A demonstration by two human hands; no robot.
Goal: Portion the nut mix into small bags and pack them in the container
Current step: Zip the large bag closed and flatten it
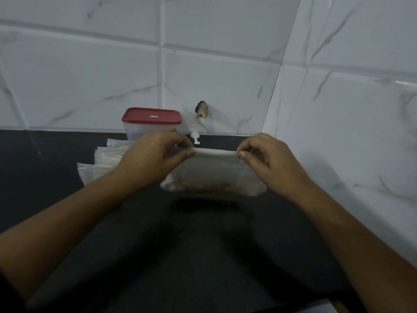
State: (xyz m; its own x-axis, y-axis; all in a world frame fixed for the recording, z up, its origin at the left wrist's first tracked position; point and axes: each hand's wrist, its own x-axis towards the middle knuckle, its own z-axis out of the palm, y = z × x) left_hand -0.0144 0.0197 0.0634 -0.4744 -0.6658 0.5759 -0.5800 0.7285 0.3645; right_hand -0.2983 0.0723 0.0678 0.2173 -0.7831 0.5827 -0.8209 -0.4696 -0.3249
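black counter point(203, 256), dark and matt, fills the near part; both forearms come in over it from the bottom corners. it's a room corner: white marble-look tile wall point(90, 75) at the back and a 2nd tiled wall on the r side, the two meeting just past the r fingers.

directly below the fingers hangs the bag of nut mix point(214, 177), clear plastic w/ brown nuts lying along its bottom edge. long axis runs l to r across the view. mouth points up, bottom edge toward the counter; can't tell if that edge rests on the counter or hangs just above it. top edge is pulled taut as a white strip between the two hands.

l hand point(155, 157) pinches the l end of that strip, thumb and fingers curled together on it. r hand point(268, 159) pinches the r end the same way, thumbnail facing the camera, other fingers curled behind.

left of the l fingers, partly hidden by the l wrist, small bags point(101, 161) lie flat on the counter in an overlapping pile, clear, look empty.

beyond the gap between the fingers, a small white plastic bit point(195, 137) sits at the foot of the back wall.

beyond the l fingers, the container point(151, 123) stands by the back wall, clear body, red lid on; its lower part is hidden by the l hand.

above that, a broken hole point(202, 110) in a back tile.
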